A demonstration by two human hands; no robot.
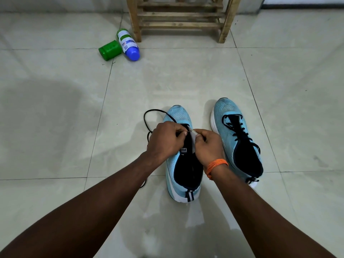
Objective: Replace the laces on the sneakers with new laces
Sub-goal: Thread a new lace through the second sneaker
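Observation:
Two light blue sneakers stand side by side on the floor, toes pointing away from me. The left sneaker point(179, 170) has its black tongue pulled up, and a black lace point(149, 116) loops out from it onto the tiles at the left. My left hand point(164, 139) pinches the lace tip at the eyelets near the toe end. My right hand point(209, 146), with an orange thread band on the wrist, grips the side flap of that same sneaker. The right sneaker point(237, 136) stands untouched, with a black lace threaded through its eyelets.
A green jar point(109, 50) and a white bottle with a blue cap point(128, 44) lie on the pale floor tiles point(55, 127) at the far left. A wooden rack point(181, 17) stands at the back by the wall.

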